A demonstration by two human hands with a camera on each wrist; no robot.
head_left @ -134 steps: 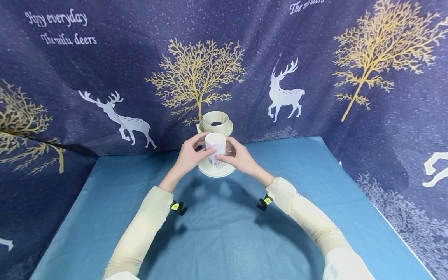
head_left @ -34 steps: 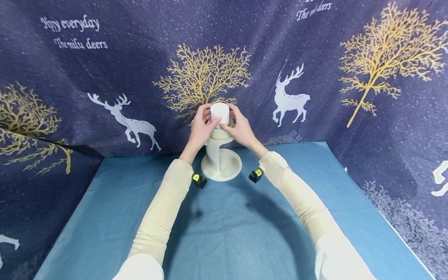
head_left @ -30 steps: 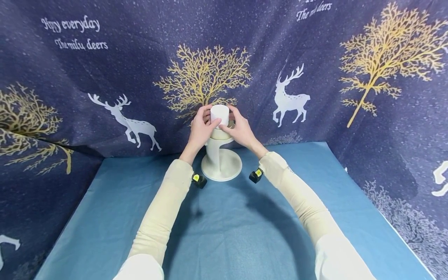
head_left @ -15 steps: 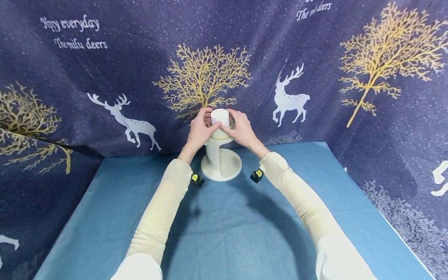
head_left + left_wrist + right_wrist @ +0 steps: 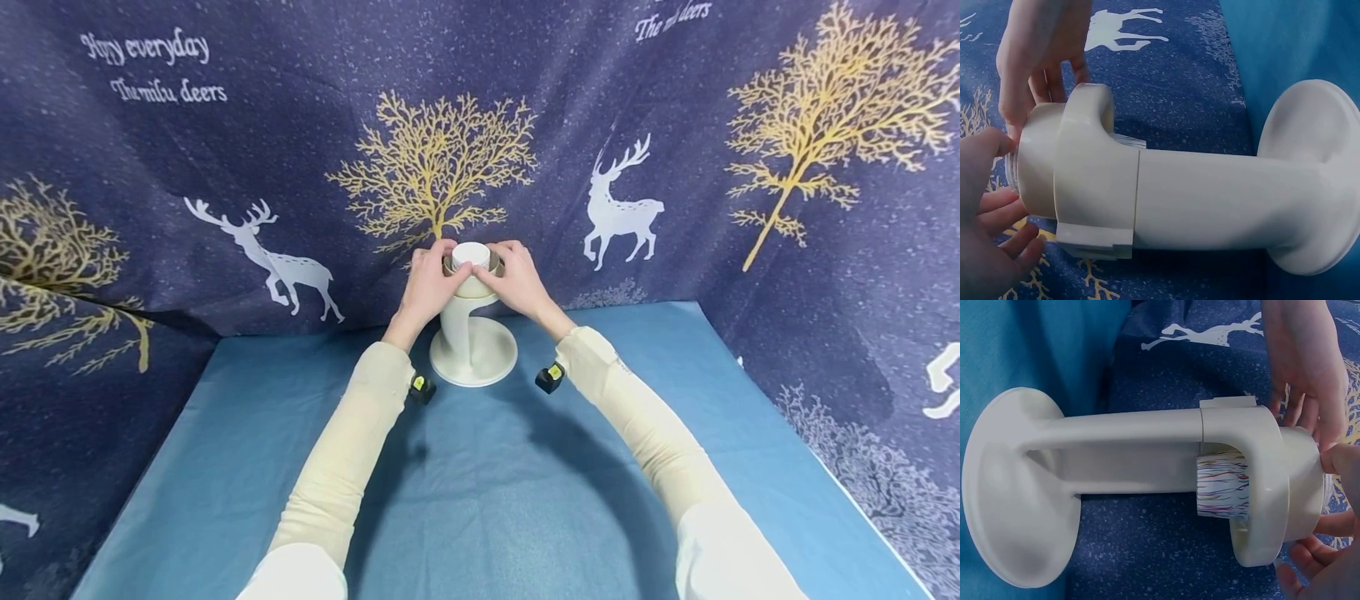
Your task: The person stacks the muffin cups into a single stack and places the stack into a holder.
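A white cup dispenser (image 5: 455, 333) stands on a round foot, with a cream collar (image 5: 474, 288) at its top. A stack of white paper cups (image 5: 471, 254) sits upright inside the collar, its top just above the rim. Below the ring, in the right wrist view, the lowest cup (image 5: 1222, 486) shows wavy coloured lines. My left hand (image 5: 428, 287) holds the stack's left side, thumb in front and fingers around the edge. My right hand (image 5: 522, 283) grips the right side in the same way. Both thumb tips meet close together at the front of the collar.
A blue cloth (image 5: 480, 492) covers the table. Behind it hangs a dark blue curtain (image 5: 285, 150) printed with deer and golden trees, close behind the dispenser. A small black camera (image 5: 550, 377) hangs at each wrist.
Both hands have lifted the paper cups from in front of the dispenser to above its collar, then lowered them into it. Over the last second the stack has sunk steadily.
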